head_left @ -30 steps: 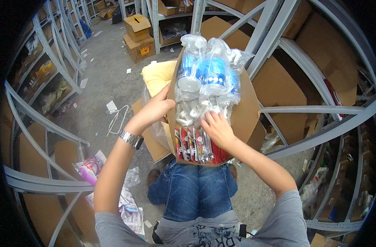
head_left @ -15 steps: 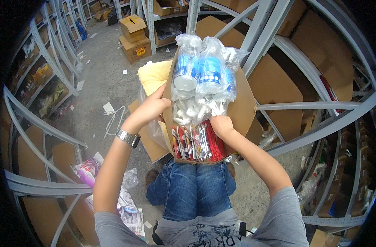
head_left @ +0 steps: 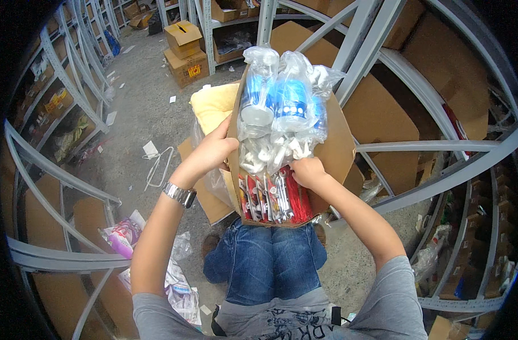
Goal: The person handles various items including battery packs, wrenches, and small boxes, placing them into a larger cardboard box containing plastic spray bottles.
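My left hand (head_left: 212, 148) is closed on the left wall of an open cardboard box (head_left: 334, 152), its thumb over the rim. The box stands tilted above my knees. Clear plastic bags with blue-and-white bottles (head_left: 292, 101) fill its far part. White, nozzle-like pieces (head_left: 281, 152) in clear plastic lie below the bottles. A row of red packets with silvery, wrench-like tools (head_left: 273, 197) fills the near end. My right hand (head_left: 309, 171) is curled inside the box, between the white pieces and the red packets. Its fingertips are hidden, so what it grips cannot be made out.
A yellow bundle (head_left: 213, 106) in plastic lies left of the box. Grey metal shelving (head_left: 440, 146) with cardboard boxes stands close on the right, and more racks on the left. Two stacked cartons (head_left: 185, 54) sit in the aisle. Printed plastic packaging (head_left: 182, 289) lies by my left leg.
Very little differs. The box and both hands appear slightly lower and to the right. My left hand keeps its hold on the wall, and my right hand stays inside with fingers curled.
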Motion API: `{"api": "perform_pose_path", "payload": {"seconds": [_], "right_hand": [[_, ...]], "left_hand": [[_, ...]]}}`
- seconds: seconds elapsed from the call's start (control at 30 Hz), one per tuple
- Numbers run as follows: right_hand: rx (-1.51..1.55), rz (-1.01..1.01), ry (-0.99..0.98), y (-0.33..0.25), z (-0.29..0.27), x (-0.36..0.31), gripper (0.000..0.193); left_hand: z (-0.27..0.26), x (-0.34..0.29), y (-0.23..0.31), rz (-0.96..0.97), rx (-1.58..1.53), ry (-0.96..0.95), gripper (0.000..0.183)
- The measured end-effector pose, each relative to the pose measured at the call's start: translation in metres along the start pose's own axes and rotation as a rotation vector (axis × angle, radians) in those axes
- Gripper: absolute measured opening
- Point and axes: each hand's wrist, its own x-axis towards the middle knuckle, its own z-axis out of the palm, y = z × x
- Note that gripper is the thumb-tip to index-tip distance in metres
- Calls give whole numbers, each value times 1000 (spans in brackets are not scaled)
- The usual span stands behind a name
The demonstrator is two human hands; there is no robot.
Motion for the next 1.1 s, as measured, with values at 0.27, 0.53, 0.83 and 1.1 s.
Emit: {"api": "perform_pose_path", "payload": {"seconds": [0.27,0.53,0.83,1.1], "right_hand": [[276,92,528,-3,-99,-28,46],[173,153,681,-13,-92,47,88],[149,181,573,10,-117,76,88],[108,181,571,5,-111,72,91]], "left_hand": [[-8,5,-10,38,4,-26,74],[-3,0,-4,26,-9,-8,69],[-4,-6,1,-15,-26,-19,68],[-3,2,-14,67,-46,34,69]]}}
